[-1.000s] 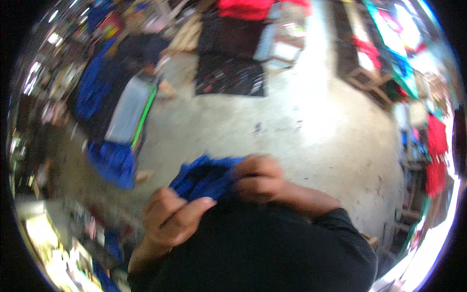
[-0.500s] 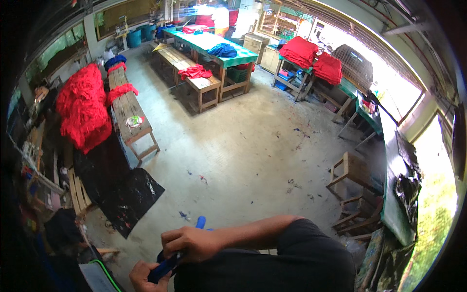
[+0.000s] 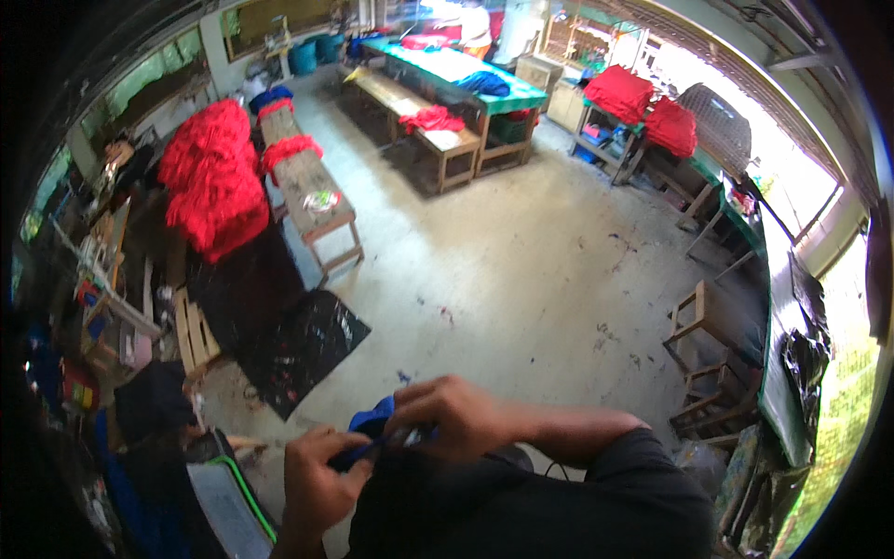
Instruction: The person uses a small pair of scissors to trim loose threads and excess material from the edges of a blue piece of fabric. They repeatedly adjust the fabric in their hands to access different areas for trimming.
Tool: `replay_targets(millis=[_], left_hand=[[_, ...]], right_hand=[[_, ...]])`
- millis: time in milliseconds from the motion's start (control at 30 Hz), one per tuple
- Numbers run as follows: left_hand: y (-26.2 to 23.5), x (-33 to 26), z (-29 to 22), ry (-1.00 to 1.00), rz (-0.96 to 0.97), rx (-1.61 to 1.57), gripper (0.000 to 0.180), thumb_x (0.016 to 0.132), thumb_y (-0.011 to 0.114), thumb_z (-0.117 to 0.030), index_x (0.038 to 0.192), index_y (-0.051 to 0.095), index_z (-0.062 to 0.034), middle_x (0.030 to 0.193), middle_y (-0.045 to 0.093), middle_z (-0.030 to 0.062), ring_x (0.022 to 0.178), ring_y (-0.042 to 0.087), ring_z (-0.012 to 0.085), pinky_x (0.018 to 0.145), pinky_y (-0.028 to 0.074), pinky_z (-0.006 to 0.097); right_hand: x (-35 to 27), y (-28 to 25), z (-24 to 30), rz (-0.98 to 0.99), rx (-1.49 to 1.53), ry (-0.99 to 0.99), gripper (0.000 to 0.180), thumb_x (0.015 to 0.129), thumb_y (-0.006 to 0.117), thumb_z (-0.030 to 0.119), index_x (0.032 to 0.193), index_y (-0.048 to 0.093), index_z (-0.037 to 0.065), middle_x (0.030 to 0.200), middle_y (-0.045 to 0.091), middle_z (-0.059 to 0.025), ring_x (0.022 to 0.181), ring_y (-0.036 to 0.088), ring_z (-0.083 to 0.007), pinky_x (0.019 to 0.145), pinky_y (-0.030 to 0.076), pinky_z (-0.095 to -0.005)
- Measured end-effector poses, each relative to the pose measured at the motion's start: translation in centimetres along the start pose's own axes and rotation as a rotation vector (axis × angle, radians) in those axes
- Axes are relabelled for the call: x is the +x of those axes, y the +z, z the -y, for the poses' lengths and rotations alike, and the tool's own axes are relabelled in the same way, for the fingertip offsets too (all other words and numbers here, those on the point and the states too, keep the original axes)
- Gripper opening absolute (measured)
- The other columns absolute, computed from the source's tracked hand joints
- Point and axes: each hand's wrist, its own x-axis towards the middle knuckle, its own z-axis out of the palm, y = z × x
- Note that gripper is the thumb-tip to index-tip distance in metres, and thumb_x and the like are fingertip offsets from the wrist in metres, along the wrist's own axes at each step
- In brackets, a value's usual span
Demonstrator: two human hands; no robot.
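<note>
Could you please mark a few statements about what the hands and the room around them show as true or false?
1. Both hands grip a piece of blue cloth. True: the left hand and the right hand meet on it close to the body.
2. The big heap at the left is green. False: the heap of cloth is red.
3. The long table at the back has a green top. True.
4. The wooden bench by the heap is bare. False: red cloth lies on its far end.
5. The floor is carpeted. False: it is bare, stained concrete.
</note>
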Motion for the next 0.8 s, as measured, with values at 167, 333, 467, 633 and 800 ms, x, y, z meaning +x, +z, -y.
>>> replay_targets(millis=[167,333,467,633,800], left_hand=[[-3.8,-1.5,1.4,-0.201,0.239,-0.241,0.027,0.08,0.078,-0.02,0.093,0.071,0.003,0.08,0.071,0.0138,0.072,0.066,0.0172,0.067,0.05,0.031],[-7.4,-4.8,2.2,-0.406,0.316,-0.368,0.029,0.085,0.074,-0.021,0.096,0.07,0.0047,0.078,0.07,0.008,0.071,0.061,0.0114,0.069,0.05,0.028],[-7.2,-6.2,3.0,-0.384,0.255,-0.361,0.025,0.087,0.071,-0.019,0.099,0.07,0.004,0.077,0.069,0.0091,0.07,0.061,0.0109,0.067,0.049,0.028],[-7.3,-6.7,1.8,-0.399,0.235,-0.28,0.023,0.088,0.069,-0.016,0.097,0.069,0.0049,0.075,0.069,0.0104,0.069,0.061,0.0116,0.066,0.049,0.029],[-7.0,-6.5,2.7,-0.249,0.044,-0.223,0.011,0.085,0.068,-0.005,0.095,0.065,-0.0004,0.075,0.065,0.0083,0.07,0.062,0.0136,0.065,0.048,0.03]], right_hand=[[1.5,2.3,-1.2,0.134,0.39,0.482,0.027,0.092,0.066,0.028,0.099,0.071,0.003,0.085,0.07,-0.0097,0.072,0.063,-0.0159,0.069,0.049,-0.0311],[2.7,7.5,-2.0,0.053,0.751,0.578,0.011,0.094,0.066,0.014,0.097,0.066,0.003,0.08,0.057,0.0037,0.07,0.05,-0.0039,0.061,0.037,-0.0213],[3.5,9.7,-4.5,0.122,0.909,0.462,0.02,0.093,0.068,0.021,0.086,0.062,0.003,0.073,0.049,0.0028,0.064,0.046,-0.006,0.058,0.034,-0.0226],[3.3,10.0,-4.6,0.193,0.817,0.397,0.02,0.095,0.067,0.028,0.097,0.064,0.009,0.074,0.049,0.0091,0.067,0.042,-0.0026,0.058,0.032,-0.0216],[3.4,10.0,-3.7,0.003,0.432,0.164,0.016,0.091,0.071,0.02,0.094,0.067,0.004,0.08,0.063,-0.004,0.069,0.058,-0.0107,0.062,0.044,-0.0248]])
